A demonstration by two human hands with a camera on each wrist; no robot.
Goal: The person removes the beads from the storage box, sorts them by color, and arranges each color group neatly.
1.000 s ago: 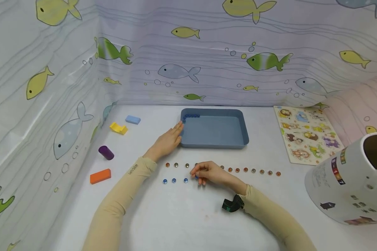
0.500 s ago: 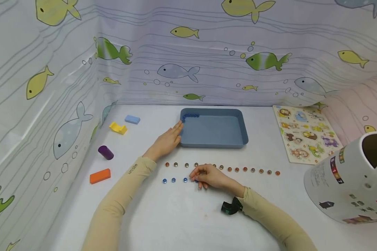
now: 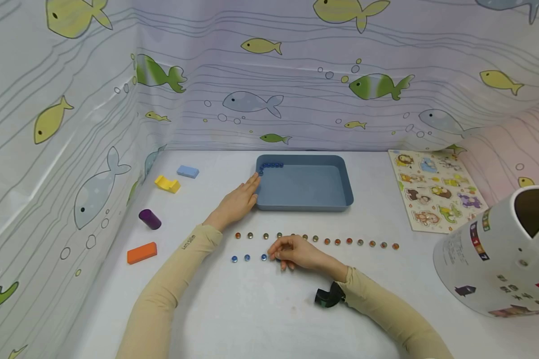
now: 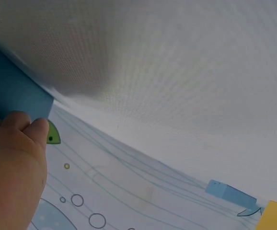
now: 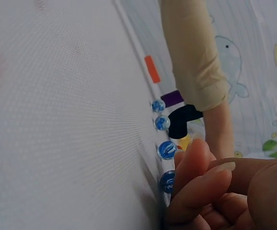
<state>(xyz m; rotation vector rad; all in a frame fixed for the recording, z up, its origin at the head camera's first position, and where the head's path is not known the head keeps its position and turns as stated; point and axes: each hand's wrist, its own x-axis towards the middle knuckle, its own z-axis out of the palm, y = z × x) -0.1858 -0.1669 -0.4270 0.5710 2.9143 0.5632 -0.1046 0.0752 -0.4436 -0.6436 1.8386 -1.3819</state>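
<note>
Nearest the person, on the white table [image 3: 251,319], the right hand [image 3: 296,253] rests with fingers curled together, their tips at the fourth blue marble [image 5: 167,181] of a short row; whether they actually pinch it I cannot tell, since the fingers [image 5: 196,167] hide part of it. Three more blue marbles [image 3: 247,258] lie to its left in the same row, apart from each other. Just beyond runs a longer row of orange and grey marbles [image 3: 337,242], passing behind the hand. Off to the left lie an orange block [image 3: 141,253] and a purple cylinder [image 3: 150,219]. Farther back, the left hand [image 3: 238,202] lies flat, fingers straight and together, their tips touching the left wall of the blue tray [image 3: 337,202]. More blue marbles sit in the tray's far left corner [image 3: 269,165]. A yellow block [image 3: 167,184] and a light blue block [image 3: 187,171] lie beyond on the left; a puzzle board [image 3: 435,192] lies to the right.
</note>
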